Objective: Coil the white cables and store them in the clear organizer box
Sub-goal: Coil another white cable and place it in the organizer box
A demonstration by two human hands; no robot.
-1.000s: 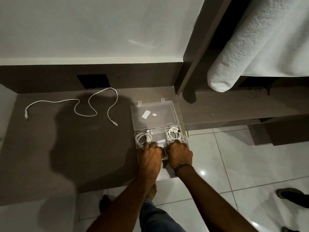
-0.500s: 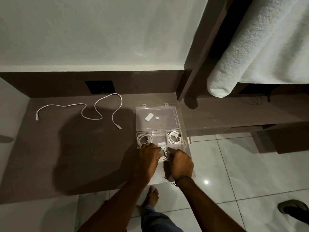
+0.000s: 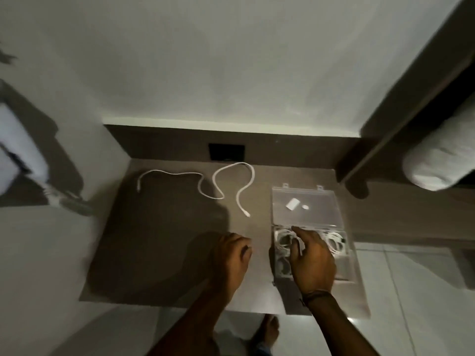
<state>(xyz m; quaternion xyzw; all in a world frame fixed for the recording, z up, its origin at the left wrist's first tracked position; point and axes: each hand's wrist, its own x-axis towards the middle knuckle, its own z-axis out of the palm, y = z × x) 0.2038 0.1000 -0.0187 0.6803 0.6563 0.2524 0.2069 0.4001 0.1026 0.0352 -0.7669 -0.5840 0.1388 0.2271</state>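
Observation:
The clear organizer box (image 3: 344,265) lies open at the table's right, its lid (image 3: 305,204) folded back flat. Coiled white cables (image 3: 334,240) sit in its far compartments. My right hand (image 3: 312,260) hovers over the box's left half, fingers spread and holding nothing. To the left of the box, my left hand (image 3: 231,255) hangs over the brown table (image 3: 159,247) with fingers loosely curled and nothing in it. One loose white cable (image 3: 218,183) snakes across the table's far side, its near plug end about a hand's width beyond my left hand.
A dark wall socket (image 3: 226,151) sits behind the loose cable. A rolled white towel (image 3: 437,163) hangs from a shelf at the right. My bare foot (image 3: 267,332) stands on the tiled floor below the table edge. The picture is blurred by motion.
Both hands have let go of the box's near compartment. My left hand moved left off the box; my right hand lifted and spread. The camera swung left.

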